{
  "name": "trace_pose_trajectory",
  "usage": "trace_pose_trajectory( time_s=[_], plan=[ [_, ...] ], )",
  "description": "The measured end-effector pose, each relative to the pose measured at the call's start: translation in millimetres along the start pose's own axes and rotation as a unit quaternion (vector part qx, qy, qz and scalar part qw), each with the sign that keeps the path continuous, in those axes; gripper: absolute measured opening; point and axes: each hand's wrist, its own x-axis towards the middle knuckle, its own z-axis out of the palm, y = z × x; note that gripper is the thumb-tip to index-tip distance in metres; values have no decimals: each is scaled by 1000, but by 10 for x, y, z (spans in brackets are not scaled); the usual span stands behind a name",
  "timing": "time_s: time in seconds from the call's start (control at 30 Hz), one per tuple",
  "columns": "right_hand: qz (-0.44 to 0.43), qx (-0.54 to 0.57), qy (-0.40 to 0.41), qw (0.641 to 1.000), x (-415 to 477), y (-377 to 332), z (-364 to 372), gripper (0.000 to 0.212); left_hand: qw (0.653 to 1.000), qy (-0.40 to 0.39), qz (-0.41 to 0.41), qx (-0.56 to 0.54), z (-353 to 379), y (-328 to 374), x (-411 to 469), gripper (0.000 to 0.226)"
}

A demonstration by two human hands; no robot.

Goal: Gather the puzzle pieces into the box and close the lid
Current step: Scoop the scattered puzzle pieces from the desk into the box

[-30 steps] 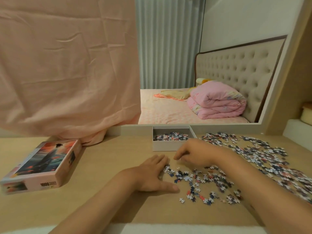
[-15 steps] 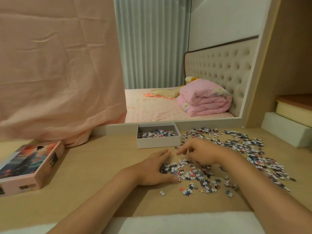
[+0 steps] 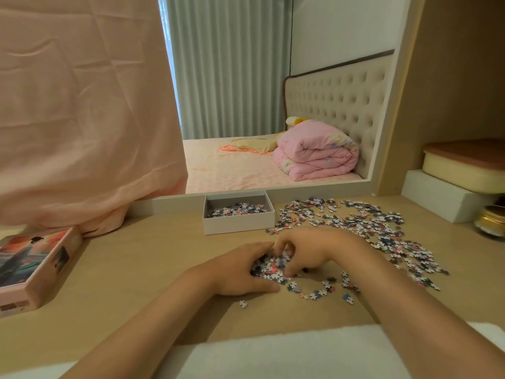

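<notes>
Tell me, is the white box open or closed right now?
Open. The white box has no lid on; puzzle pieces show inside, and the lid lies far left.

Left hand point(image 3: 240, 272) touches a heap of small colourful puzzle pieces point(image 3: 270, 268); right hand point(image 3: 308, 250) curls round it, near the white cardboard box point(image 3: 238, 223).

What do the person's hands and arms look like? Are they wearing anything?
No, nothing. The left hand and right hand are bare: no gloves, and no rings or bracelets that show. Both arms are bare too: no sleeves, no watch.
</notes>
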Motion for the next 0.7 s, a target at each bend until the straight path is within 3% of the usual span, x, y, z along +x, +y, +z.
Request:
trace_pose_trajectory(
  time_s=[0.17, 0.27, 0.37, 0.47, 0.7],
  plan=[
    [12, 47, 2, 999, -180, 15, -117, 58, 998, -5, -43, 38, -121, -79, -139, 108],
    [99, 7, -79, 992, -339, 34, -190, 64, 993, -56, -51, 85, -250, -115, -300, 123],
    [136, 4, -127, 982, -366, 46, -144, 69, 991, -65, -52, 102, -240, -195, -386, 123],
    [115, 62, -109, 985, -301, 16, -68, 58, 994, -44, -48, 88, -187, -266, -370, 114],
    [6, 159, 23, 987, 29, -168, 125, 33, 996, 13, -61, 58, -251, -340, -199, 101]
  ],
)
